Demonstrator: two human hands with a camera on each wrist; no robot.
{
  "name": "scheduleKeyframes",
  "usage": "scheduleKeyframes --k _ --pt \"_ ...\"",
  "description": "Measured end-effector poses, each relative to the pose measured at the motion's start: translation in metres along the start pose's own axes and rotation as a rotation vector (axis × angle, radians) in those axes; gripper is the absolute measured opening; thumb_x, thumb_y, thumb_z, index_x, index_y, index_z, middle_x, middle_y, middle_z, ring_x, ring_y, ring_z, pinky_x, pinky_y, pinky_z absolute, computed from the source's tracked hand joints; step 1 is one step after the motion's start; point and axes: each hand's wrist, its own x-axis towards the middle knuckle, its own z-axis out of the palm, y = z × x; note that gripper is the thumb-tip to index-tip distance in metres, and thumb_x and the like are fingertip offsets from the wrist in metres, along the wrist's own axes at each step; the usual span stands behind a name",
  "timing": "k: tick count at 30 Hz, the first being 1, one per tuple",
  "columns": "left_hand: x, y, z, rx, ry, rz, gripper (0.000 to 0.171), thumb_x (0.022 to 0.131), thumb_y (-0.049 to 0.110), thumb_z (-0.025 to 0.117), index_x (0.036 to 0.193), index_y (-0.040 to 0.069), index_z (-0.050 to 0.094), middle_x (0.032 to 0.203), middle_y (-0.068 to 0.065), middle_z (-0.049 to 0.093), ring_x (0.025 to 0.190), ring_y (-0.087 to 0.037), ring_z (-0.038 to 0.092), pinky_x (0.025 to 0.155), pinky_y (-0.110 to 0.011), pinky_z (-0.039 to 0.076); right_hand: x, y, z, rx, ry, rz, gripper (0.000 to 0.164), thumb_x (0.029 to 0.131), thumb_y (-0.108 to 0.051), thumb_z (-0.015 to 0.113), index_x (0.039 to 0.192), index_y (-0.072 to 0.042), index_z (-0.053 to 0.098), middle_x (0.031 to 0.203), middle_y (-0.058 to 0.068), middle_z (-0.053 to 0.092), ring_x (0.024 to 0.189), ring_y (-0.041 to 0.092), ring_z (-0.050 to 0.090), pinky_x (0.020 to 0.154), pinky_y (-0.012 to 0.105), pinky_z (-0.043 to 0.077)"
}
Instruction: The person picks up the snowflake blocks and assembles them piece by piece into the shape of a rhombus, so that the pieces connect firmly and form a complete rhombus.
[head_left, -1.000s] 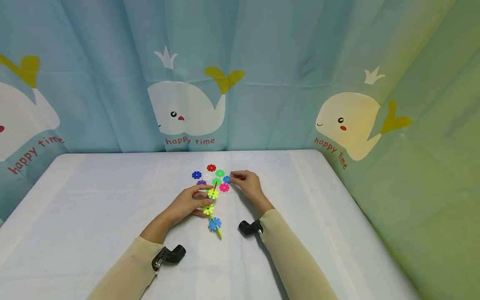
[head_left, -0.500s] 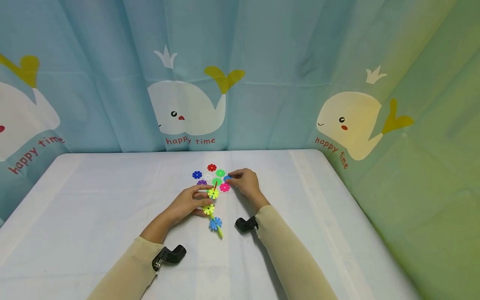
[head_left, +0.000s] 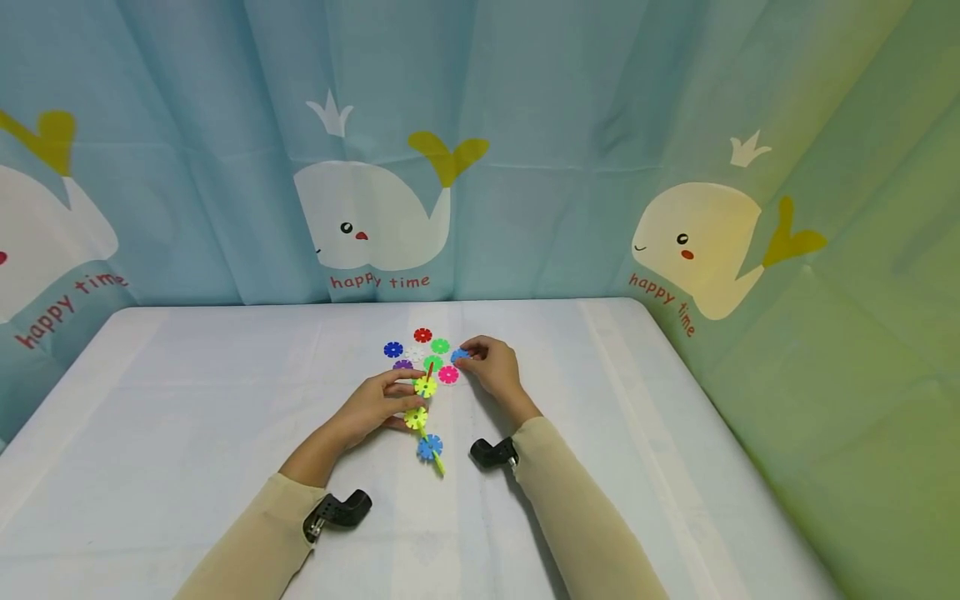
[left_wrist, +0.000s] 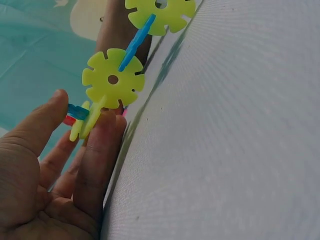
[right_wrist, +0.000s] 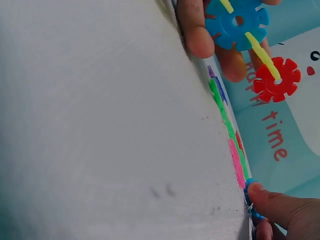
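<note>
My left hand [head_left: 367, 408] holds a linked chain of notched plastic snowflake discs by its middle. Two yellow discs face up in it, a yellow disc [head_left: 416, 418] and another yellow disc [head_left: 425, 387], with a blue disc [head_left: 430, 448] toward the near end. Thumb and fingers of that hand grip linked yellow and blue pieces [left_wrist: 78, 112] in the left wrist view. At the loose discs' right side, my right hand [head_left: 493, 368] pinches a single blue snowflake disc [head_left: 460, 356] between thumb and fingers. Its edge [right_wrist: 249, 183] shows beside the thumb in the right wrist view.
Loose discs lie flat beyond the chain: a red disc [head_left: 423, 335], a dark blue disc [head_left: 393, 350], a green disc [head_left: 440, 346], a pink disc [head_left: 447, 375], a purple disc [head_left: 402, 365] and others. A curtain [head_left: 540, 208] hangs behind the pale table [head_left: 187, 433].
The right hand has closed its fingers on the blue disc and shifted it slightly to the right, away from the pink and green discs. The left hand and its chain stay in place.
</note>
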Motion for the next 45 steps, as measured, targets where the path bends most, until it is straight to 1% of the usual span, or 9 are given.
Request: scheduleKeyframes --k 3,9,13,17,20,24,34,41,45 --pt "0.000 0.000 0.000 0.012 0.016 -0.016 0.052 0.089 0.022 0.074 0.137 0.013 0.055 0.124 -0.015 0.065 0.091 -0.018 0.068 0.073 -0.036 0.060 -0.003 0.003 0.001 0.039 0.020 -0.009 0.019 0.083 -0.013 0.079 0.100 -0.007 0.074 0.087 0.007 0.068 0.079 0.017 0.058 0.073 0.026 0.047" --pt "0.000 0.000 -0.004 0.025 0.020 -0.026 0.049 0.093 0.031 0.069 0.136 0.011 0.055 0.128 -0.015 0.065 0.105 -0.018 0.066 0.076 -0.033 0.060 -0.011 0.005 0.000 0.139 0.068 -0.046 0.014 0.087 -0.008 0.074 0.101 -0.005 0.073 0.091 0.010 0.071 0.087 0.022 0.064 0.078 0.029 0.053" --pt "0.000 0.001 -0.006 0.024 0.012 -0.004 0.047 0.096 0.033 0.065 0.135 0.010 0.054 0.127 -0.014 0.065 0.107 -0.019 0.064 0.075 -0.031 0.059 -0.013 0.003 0.000 0.186 0.076 -0.052 0.015 0.088 -0.007 0.073 0.104 -0.005 0.073 0.092 0.011 0.070 0.086 0.020 0.063 0.071 0.022 0.052" --pt "-0.001 0.002 -0.007 0.018 0.011 0.007 0.045 0.097 0.033 0.063 0.137 0.015 0.054 0.129 -0.012 0.065 0.107 -0.018 0.063 0.073 -0.030 0.058 -0.013 0.000 0.000 0.235 0.078 -0.037 0.017 0.088 -0.006 0.072 0.105 -0.004 0.074 0.092 0.011 0.070 0.080 0.015 0.061 0.064 0.018 0.050" --pt "-0.002 0.003 -0.008 0.022 0.009 0.004 0.047 0.096 0.035 0.064 0.139 0.020 0.052 0.131 -0.011 0.063 0.108 -0.019 0.062 0.074 -0.029 0.058 -0.013 -0.004 0.000 0.277 0.061 -0.027 0.018 0.088 -0.005 0.073 0.105 -0.003 0.075 0.091 0.012 0.070 0.075 0.011 0.060 0.063 0.018 0.050" --pt "-0.004 0.004 -0.007 0.029 0.001 0.008 0.051 0.096 0.036 0.063 0.142 0.021 0.050 0.133 -0.012 0.062 0.111 -0.021 0.062 0.076 -0.031 0.059 -0.014 -0.008 0.002 0.322 0.016 -0.031 0.019 0.087 -0.005 0.073 0.106 -0.002 0.074 0.090 0.014 0.069 0.071 0.008 0.059 0.063 0.020 0.052" --pt "-0.005 0.003 -0.008 0.045 0.008 -0.007 0.055 0.098 0.039 0.059 0.147 0.017 0.047 0.131 -0.012 0.063 0.108 -0.019 0.063 0.074 -0.028 0.058 -0.021 -0.022 0.005 0.306 -0.055 -0.042 0.021 0.089 -0.009 0.073 0.109 -0.004 0.074 0.095 0.012 0.069 0.081 0.014 0.060 0.067 0.018 0.050" --pt "-0.004 0.002 -0.007 -0.012 -0.018 -0.009 0.053 0.099 0.038 0.058 0.147 0.017 0.046 0.115 -0.012 0.071 0.105 -0.018 0.068 0.073 -0.028 0.058 -0.023 -0.031 0.007 0.341 -0.077 -0.067 0.021 0.089 -0.010 0.073 0.108 -0.003 0.074 0.097 0.012 0.071 0.082 0.012 0.062 0.072 0.018 0.052" --pt "-0.003 0.001 -0.006 -0.030 -0.034 0.000 0.054 0.100 0.038 0.057 0.147 0.014 0.046 0.111 -0.013 0.072 0.102 -0.019 0.070 0.073 -0.028 0.059 -0.024 -0.033 0.009 0.368 -0.095 -0.067 0.022 0.089 -0.011 0.073 0.109 -0.003 0.074 0.095 0.013 0.071 0.078 0.011 0.064 0.073 0.025 0.056"
